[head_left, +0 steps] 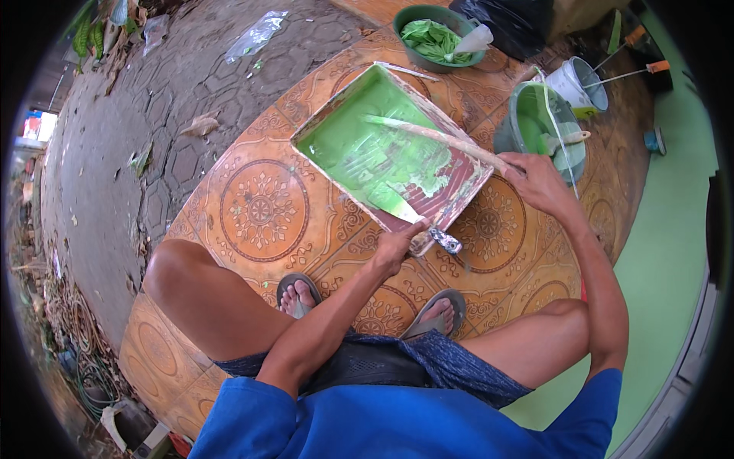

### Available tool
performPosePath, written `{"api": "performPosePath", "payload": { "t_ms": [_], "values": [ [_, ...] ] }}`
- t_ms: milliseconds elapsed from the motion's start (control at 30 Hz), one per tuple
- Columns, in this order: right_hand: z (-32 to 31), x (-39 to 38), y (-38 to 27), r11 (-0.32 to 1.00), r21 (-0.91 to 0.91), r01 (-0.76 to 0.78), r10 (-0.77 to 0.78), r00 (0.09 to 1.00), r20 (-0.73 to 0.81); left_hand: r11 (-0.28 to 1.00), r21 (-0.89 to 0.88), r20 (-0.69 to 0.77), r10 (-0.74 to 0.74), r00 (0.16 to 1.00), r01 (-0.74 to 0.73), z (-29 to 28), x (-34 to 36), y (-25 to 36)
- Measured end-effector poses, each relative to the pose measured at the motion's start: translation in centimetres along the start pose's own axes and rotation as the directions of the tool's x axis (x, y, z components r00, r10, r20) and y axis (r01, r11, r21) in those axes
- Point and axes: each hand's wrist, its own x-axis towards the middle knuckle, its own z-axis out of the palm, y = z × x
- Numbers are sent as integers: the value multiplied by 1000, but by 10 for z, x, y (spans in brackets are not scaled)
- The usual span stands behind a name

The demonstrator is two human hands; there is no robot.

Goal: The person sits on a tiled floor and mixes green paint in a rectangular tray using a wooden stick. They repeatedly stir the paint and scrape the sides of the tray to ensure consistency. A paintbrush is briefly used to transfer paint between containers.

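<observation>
The tray [454, 193] sat on the tiled floor [264, 205] in front of the person's sandalled feet [297, 294], at a slant, with green paint [336, 136] pooled across its far part and smeared thinner toward the ridged, dark red near part. The right hand [539, 182] had its fingers wrapped round the near end of a stick [443, 138], which crossed the tray's right rim and lay with its green-coated far end over the paint. The left hand [397, 249], at the tray's near edge, had its fingers closed on a scraper [394, 203], the green-smeared blade pointing into the tray. Beyond the right hand stood a bucket [503, 130] with a brush [572, 138] in it, just beside a white pail [567, 83]; a green basin [419, 55] of crumpled green material [433, 38] stood past the tray's far side.
</observation>
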Motion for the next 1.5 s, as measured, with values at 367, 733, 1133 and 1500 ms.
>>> {"api": "performPosePath", "payload": {
  "t_ms": [367,733,1133,1500],
  "values": [
    [6,-2,-2,998,-47,31,-27,997,78,999,-9,13,-37,999,37,3,-7,5],
    [5,-1,5,993,-19,113,-113,994,-4,996,-62,29,-60,998,61,10,-17,16],
    [6,-2,22,990,-112,85,-80,995,51,995,-50,74,-83,994,86,16,-26,23],
    [25,-16,71,906,164,-390,254,811,527,998,-36,-22,-44,999,43,10,-12,11]
  ]
}}
